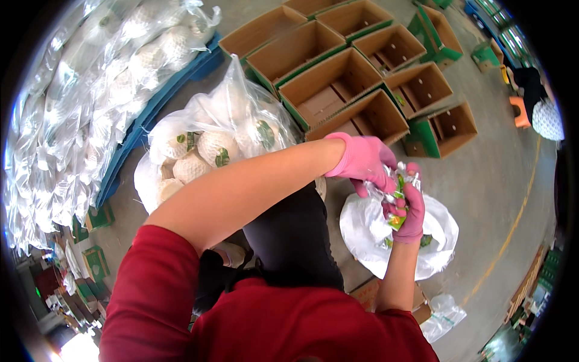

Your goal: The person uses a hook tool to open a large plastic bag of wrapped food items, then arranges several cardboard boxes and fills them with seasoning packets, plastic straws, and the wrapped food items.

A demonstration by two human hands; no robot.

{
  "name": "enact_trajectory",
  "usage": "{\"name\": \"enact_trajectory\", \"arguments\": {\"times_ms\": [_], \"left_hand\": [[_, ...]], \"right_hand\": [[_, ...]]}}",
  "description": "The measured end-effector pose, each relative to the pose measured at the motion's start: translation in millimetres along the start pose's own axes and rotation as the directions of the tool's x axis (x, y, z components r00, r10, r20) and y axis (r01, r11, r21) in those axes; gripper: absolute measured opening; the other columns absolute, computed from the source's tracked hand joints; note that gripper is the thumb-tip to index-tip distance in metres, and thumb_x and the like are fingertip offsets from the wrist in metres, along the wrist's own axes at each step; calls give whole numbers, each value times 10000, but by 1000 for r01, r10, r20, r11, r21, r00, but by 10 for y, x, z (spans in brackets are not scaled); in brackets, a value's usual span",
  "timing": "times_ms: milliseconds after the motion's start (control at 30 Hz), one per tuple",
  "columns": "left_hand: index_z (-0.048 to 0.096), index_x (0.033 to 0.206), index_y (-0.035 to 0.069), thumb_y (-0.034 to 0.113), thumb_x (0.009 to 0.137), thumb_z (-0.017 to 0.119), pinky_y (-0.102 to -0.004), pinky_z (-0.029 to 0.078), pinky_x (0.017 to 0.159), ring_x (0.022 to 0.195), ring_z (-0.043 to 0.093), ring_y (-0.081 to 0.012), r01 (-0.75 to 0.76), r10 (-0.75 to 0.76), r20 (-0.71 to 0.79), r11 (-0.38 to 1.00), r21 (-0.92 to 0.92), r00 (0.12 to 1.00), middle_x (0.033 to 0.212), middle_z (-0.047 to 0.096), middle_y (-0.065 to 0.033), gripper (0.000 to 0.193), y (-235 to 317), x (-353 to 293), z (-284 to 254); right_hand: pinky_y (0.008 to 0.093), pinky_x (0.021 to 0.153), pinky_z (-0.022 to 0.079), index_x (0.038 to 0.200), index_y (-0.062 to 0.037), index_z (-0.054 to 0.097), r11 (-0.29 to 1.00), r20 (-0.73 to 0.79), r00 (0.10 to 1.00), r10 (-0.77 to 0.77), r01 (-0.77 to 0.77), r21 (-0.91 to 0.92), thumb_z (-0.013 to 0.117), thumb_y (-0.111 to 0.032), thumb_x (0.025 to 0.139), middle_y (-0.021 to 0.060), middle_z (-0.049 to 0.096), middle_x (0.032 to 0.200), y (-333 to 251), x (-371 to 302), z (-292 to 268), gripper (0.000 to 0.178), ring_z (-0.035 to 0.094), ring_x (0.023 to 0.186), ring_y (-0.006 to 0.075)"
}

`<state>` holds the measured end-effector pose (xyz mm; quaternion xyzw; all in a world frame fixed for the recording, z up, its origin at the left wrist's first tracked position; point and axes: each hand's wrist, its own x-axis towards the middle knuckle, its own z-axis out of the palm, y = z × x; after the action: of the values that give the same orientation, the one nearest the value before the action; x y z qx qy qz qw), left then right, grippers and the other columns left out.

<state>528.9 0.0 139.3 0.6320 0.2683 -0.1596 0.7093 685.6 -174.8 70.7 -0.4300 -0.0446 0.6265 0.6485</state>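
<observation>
Both my hands wear pink gloves and meet above a white plastic bag (356, 224) on the right. My right hand (412, 211) is closed around small shiny clear packets (398, 186) with green and yellow print. From the left, my left hand (369, 160) reaches across with its fingers closed on the same packets. How many there are is hidden by the gloves. Green bits show inside the white bag below. By my left forearm, a clear plastic bag (226, 99) holds several white coconuts (217, 148) in foam netting with green labels.
Several open cardboard boxes (329, 84) with green outsides stand ahead. A blue pallet (129, 145) at the left bears many bagged coconuts (78, 102). Another person (537, 99) is at the far right beside an orange stool (519, 112). A clear bag (443, 318) lies at lower right.
</observation>
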Motion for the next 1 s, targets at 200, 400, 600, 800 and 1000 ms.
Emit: {"name": "enact_trajectory", "arguments": {"times_ms": [200, 400, 600, 800, 1000], "left_hand": [[669, 1102, 61, 239, 901, 704, -246, 513, 653, 755, 620, -90, -219, 174, -713, 975, 29, 679, 943, 688, -17, 271, -872, 124, -1075], [692, 1060, 63, 234, 913, 661, -250, 474, 700, 838, 589, -99, -92, 10, -653, 991, -92, 758, 894, 679, -7, 228, -1279, 640, -1654], [673, 1027, 46, 265, 954, 622, -222, 441, 644, 725, 562, -81, -252, 59, -710, 953, -170, 701, 880, 642, -12, 237, -1193, 662, -1833], [626, 1029, 65, 294, 1008, 559, -181, 339, 539, 634, 461, -17, -329, -91, -866, 902, -281, 491, 790, 568, 36, 239, -960, 104, -1678], [620, 1033, 39, 188, 1012, 526, -201, 335, 560, 637, 420, -35, -224, -130, -855, 935, -274, 501, 751, 522, 38, 177, -1187, 69, -1366]], "right_hand": [[179, 446, 284, 1222, -158, 484, 992, 34, 991, -127, 128, -16, 524, -33, 935, 81, 568, 907, -89, 647, 58, 315, 371, 545, 42], [201, 452, 302, 1328, -67, 480, 976, -61, 997, 38, -50, -213, 497, -131, 948, 132, 614, 851, -64, 960, 336, 386, 381, 490, 62], [209, 413, 269, 1268, -7, 525, 938, -113, 991, 66, -100, -330, 485, -170, 953, 118, 603, 716, -52, 1134, 264, 357, 364, 422, 67], [193, 419, 340, 1408, -36, 485, 718, -205, 973, 107, -218, -661, 513, -226, 1002, 88, 658, 769, -95, 1182, 437, 449, 496, 485, 63], [194, 486, 404, 1426, -43, 483, 794, -48, 979, 197, -188, -579, 526, -307, 1027, 102, 681, 892, -324, 1144, 242, 480, 558, 589, 91]]}}
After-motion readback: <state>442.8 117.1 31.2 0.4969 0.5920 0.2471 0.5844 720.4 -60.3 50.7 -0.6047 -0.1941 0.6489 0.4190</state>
